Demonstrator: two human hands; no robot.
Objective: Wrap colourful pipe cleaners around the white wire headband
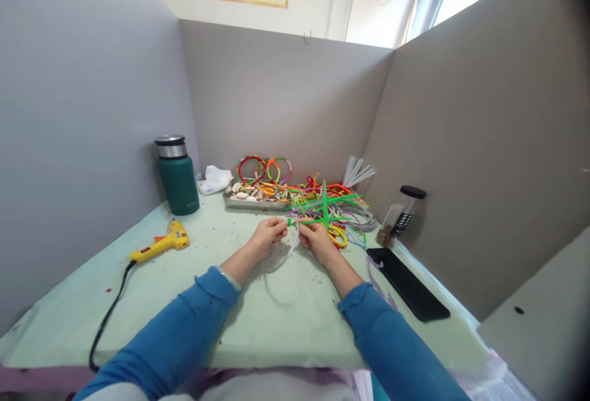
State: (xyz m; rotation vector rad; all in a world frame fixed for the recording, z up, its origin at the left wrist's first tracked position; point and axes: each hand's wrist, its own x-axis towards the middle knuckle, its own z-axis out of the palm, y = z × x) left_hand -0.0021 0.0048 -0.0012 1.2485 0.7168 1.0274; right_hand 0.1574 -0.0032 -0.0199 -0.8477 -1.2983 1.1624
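My left hand (268, 234) pinches the end of a bright green pipe cleaner (305, 222) over the table's middle. A pale grey-white curved band (288, 256) hangs between my hands, its top at the green strip, its lower part arching toward me. Close by on the right, my right hand (319, 241) has its fingers closed on the same green pipe cleaner. Whether the strip is wound round the band is too small to tell. Just beyond my right hand lies a heap of coloured pipe cleaners (318, 204), with green ones on top.
A metal tray (258, 205) of shells stands at the back, with colourful wrapped hoops (251, 158) behind it. Glue sticks (357, 173) lie back right. On the left are a yellow glue gun (161, 244) and a green bottle (179, 182); on the right, a jar (401, 216) and black phone (408, 284).
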